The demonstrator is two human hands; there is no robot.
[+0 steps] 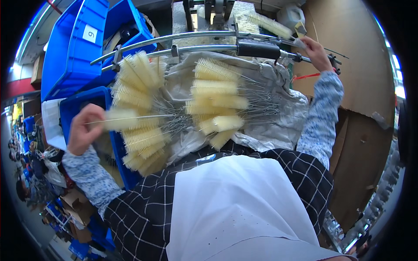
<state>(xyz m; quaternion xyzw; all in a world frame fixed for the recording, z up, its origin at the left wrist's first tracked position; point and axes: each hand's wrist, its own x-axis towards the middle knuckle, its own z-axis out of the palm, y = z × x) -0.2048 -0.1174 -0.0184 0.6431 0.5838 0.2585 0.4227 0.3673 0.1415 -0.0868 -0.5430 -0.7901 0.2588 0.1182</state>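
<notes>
My left hand (87, 128) is closed on the bristled end of a bottle brush (119, 120), which is blurred and has cream bristles. Its thin wire stem points right, over a fanned pile of similar brushes (146, 145). A second pile of brushes (215, 89) lies to the right of it, wire ends also pointing right. At the upper right, my right hand (318, 55) pinches a small greyish-white piece (299, 43). This piece is in line with another cream brush (270, 25); whether they are joined I cannot tell.
Two metal rails (204, 48) with a black roller (258, 49) cross beyond the piles. Grey plastic sheeting (278, 126) lies beneath the brushes. A blue bin (126, 158) stands at my left, more blue bins (80, 52) behind it. Cardboard (352, 56) covers the right side.
</notes>
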